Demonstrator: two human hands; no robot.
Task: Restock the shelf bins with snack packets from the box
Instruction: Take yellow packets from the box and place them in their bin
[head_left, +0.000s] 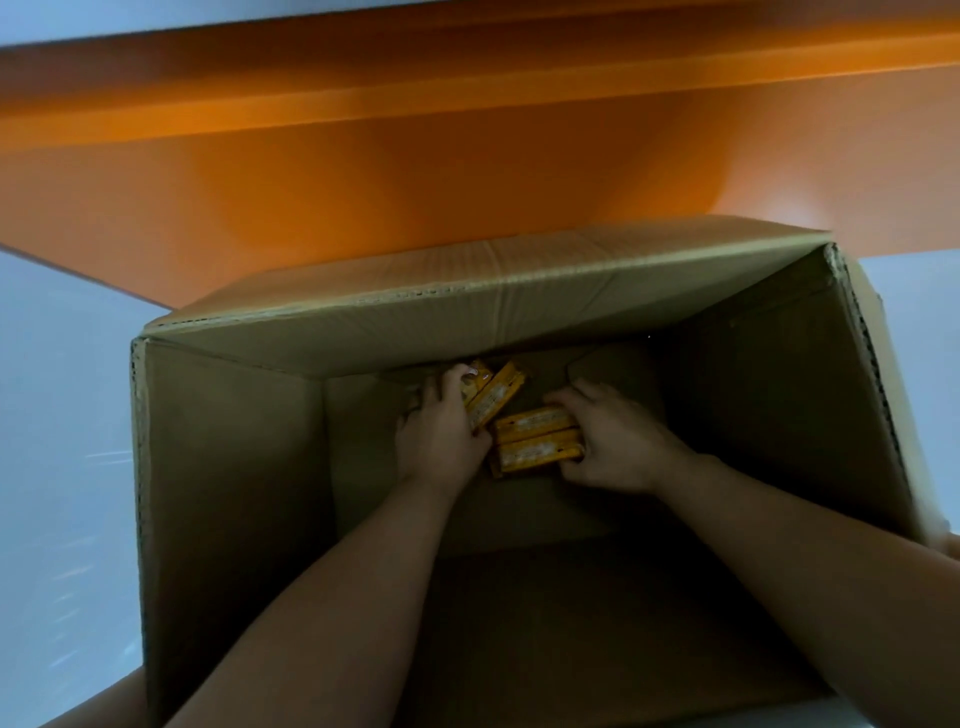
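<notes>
Snack packets (535, 441) lie deep in the cardboard box (234, 467), near its 12 o'clock wall. The left hand (441, 431) curls round two at 11 o'clock and the right hand (618, 441) clasps a stack at 1 o'clock, probably to clear them in one lift.

Orange panel (311, 171), pale grey floor (62, 441)

Yellow-orange snack packets (535, 439) with pale print, brown cardboard box (234, 467), orange shelf (363, 171).
</notes>
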